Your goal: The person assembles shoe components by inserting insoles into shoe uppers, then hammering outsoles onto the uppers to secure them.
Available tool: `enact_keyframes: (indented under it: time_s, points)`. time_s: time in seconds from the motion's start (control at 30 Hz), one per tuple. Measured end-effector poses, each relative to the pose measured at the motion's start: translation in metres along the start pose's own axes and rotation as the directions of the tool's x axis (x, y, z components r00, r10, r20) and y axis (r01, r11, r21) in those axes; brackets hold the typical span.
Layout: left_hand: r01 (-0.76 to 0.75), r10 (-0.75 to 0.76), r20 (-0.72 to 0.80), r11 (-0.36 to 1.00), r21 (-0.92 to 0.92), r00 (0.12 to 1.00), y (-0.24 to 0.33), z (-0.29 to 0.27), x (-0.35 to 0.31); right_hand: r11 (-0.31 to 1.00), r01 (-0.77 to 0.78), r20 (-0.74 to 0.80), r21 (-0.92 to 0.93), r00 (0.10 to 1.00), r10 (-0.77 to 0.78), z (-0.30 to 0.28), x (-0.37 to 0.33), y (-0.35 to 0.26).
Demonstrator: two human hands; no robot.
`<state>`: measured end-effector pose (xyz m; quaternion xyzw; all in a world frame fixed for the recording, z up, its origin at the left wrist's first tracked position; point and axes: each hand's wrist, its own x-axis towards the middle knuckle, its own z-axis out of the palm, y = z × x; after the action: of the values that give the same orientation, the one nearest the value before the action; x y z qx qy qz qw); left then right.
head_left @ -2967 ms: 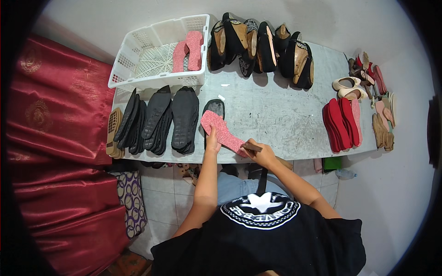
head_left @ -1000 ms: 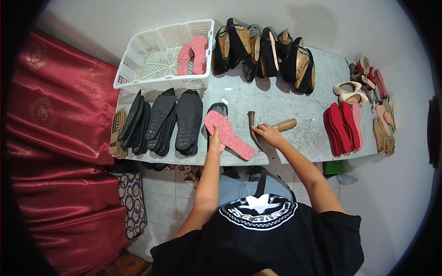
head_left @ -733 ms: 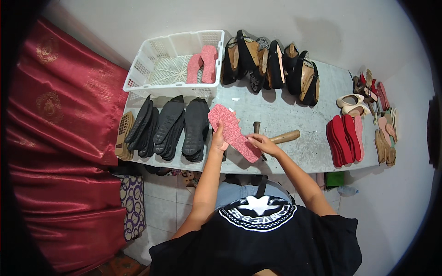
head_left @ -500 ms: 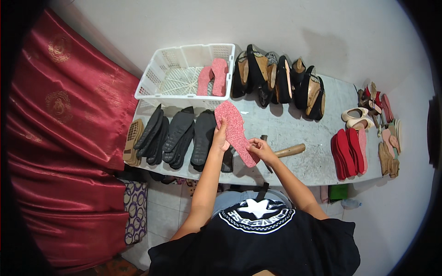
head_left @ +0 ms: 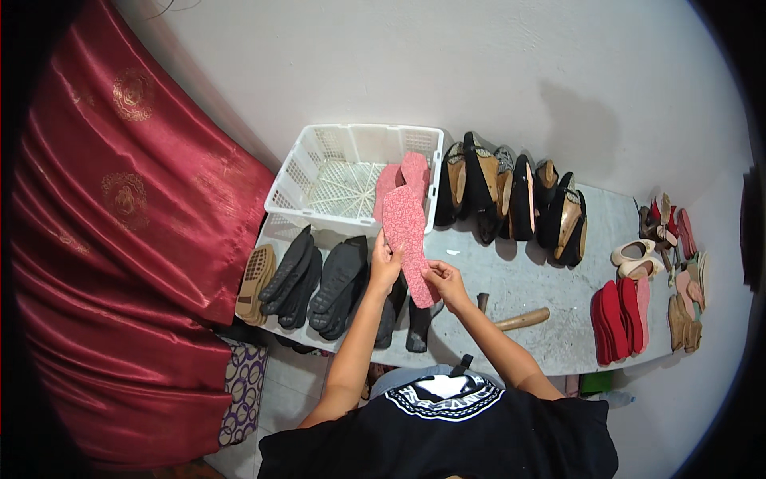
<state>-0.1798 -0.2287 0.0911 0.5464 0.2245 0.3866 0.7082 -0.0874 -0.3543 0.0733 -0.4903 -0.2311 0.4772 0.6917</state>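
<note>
A pink patterned shoe sole is held up between my two hands, its broad end toward the white basket. My left hand grips its left side near the middle. At the narrower near end, my right hand pinches the right edge. Behind it, two similar pink soles stand inside the white plastic basket, partly hidden by the held one. Below my hands, a dark tool head lies on the table, with a wooden handle to its right.
Black soles and tan soles line the table's left front. Black shoes lean along the wall. To the right lie red soles, cream shoes and tan pieces. A red curtain hangs at left.
The whole view has shifted, so the table sits lower in the picture. The pink sole has turned more upright and overlaps the basket's front. Both hands keep hold of it.
</note>
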Motion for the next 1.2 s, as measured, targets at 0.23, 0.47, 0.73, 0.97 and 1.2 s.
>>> enact_keyframes:
  time_s: [0.23, 0.47, 0.73, 0.97, 1.2]
  points:
    - [0.023, -0.023, -0.046, 1.000, -0.005, 0.999, 0.034, -0.034, 0.098, 0.728, 0.341, 0.047, -0.595, 0.919, -0.392, 0.013, 0.064, -0.021]
    - [0.140, -0.138, -0.025, 0.974, 0.177, 0.990, 0.004, -0.091, 0.225, 0.252, 0.435, 0.290, -0.865, 0.841, -0.457, 0.009, 0.111, -0.020]
    - [0.351, -0.341, -0.083, 0.906, 0.236, 0.936, -0.064, -0.111, 0.281, -0.091, 0.377, 0.372, -0.922, 0.792, -0.484, 0.008, 0.131, -0.006]
    - [0.468, -0.497, -0.036, 0.787, 0.403, 0.867, -0.100, -0.111, 0.289, -0.082, 0.395, 0.378, -0.915, 0.770, -0.515, 0.005, 0.134, -0.014]
    - [0.508, -0.544, -0.066, 0.724, 0.467, 0.836, -0.110, -0.122, 0.289, -0.042, 0.423, 0.383, -0.905, 0.771, -0.508, 0.009, 0.135, -0.012]
